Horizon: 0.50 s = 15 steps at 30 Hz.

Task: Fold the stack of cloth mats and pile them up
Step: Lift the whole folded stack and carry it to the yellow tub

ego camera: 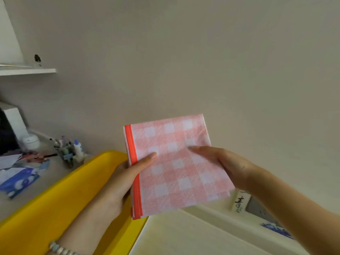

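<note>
Mat: I see one pink-and-white checked cloth mat [176, 168] with an orange-red hem band [135, 181], folded into a near-square packet and held in the air between both hands, touching no surface.
Left hand: the left hand [127, 179] clamps the hem side, with its thumb flat on the top face and its fingers hidden underneath.
Right hand: the right hand [224, 166] pinches the opposite edge, with its thumb reaching in towards the mat's middle and the rest of it behind the cloth.
Why held so: I judge that a grip on both sides keeps the layers squared and stops them sliding apart. Loose layer edges peek out at the corners nearest the wrists.
Heading and long axis: the printed face tilts up towards me. The slightly longer side runs along the hem, from the wrists out past the thumbs, and its far end leans a little towards the left-hand side.
Stage: this mat looks fully folded, so I reckon the next step is setting it on the pile. I cannot see any pile.
Around the hands: a bright yellow plastic tray [55, 208] lies under the left forearm, and a pale tabletop [184, 236] lies below the mat. A beaded bracelet [58, 250] circles the left wrist.
</note>
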{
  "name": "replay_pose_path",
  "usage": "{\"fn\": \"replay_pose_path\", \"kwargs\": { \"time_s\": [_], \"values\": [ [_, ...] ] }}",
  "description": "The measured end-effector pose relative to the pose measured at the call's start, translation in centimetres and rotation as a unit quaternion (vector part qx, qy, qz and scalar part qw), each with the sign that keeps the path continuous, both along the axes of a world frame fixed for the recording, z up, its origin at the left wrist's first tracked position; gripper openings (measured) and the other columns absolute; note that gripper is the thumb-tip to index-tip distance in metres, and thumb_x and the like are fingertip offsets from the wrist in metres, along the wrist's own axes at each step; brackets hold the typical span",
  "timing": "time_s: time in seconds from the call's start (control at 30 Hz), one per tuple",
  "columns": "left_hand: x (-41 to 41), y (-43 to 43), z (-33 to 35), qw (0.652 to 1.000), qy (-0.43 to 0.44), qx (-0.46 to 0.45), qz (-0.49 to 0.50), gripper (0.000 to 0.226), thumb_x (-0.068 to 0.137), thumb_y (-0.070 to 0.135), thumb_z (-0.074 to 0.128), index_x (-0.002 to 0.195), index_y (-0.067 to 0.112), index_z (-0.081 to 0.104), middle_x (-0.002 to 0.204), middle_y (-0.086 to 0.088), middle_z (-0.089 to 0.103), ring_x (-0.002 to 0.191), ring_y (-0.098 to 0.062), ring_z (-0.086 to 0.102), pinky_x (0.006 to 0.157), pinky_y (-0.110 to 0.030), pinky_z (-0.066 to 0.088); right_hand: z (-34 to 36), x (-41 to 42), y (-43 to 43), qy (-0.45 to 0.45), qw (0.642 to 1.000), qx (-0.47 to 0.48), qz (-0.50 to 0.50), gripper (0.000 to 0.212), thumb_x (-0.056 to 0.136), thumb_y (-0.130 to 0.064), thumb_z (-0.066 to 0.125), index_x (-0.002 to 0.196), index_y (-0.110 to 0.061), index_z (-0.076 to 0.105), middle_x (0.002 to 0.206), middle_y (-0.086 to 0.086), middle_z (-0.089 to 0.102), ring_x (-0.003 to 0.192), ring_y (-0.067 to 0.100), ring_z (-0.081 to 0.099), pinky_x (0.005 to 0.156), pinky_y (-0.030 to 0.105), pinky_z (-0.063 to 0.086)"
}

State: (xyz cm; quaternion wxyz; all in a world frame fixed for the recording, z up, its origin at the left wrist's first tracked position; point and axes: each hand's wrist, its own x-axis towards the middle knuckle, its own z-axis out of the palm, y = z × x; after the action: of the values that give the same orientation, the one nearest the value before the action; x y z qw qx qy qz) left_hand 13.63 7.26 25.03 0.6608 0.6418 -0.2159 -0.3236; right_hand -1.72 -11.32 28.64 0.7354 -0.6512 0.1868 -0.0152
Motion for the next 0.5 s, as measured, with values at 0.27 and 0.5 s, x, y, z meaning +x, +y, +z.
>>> {"fn": "replay_pose_path", "kwargs": {
  "time_s": [0.27,0.5],
  "values": [
    [6.9,7.5,-2.1,0.989,0.106,0.018,0.096,0.045,0.066,0.051,0.072,0.104,0.029,0.065,0.090,0.003,0.075,0.086,-0.020,0.070,0.063,-0.032,0.051,0.1,14.4,4.7,0.107,0.987,-0.095,0.079,0.046,0.082,-0.042,0.067,0.116,-0.012,0.062,0.108,0.005,0.071,0.098,0.022,0.068,0.089,0.035,0.054],
    [11.5,10.8,-8.6,0.961,0.231,0.052,0.145,0.031,0.078,0.034,0.070,0.106,0.020,0.066,0.092,-0.008,0.074,0.087,-0.027,0.070,0.066,-0.036,0.053,-7.8,23.1,7.3,0.186,0.966,-0.114,0.137,0.042,0.084,-0.032,0.067,0.117,-0.007,0.062,0.109,0.010,0.070,0.101,0.024,0.067,0.092,0.038,0.052]
  ]
}}
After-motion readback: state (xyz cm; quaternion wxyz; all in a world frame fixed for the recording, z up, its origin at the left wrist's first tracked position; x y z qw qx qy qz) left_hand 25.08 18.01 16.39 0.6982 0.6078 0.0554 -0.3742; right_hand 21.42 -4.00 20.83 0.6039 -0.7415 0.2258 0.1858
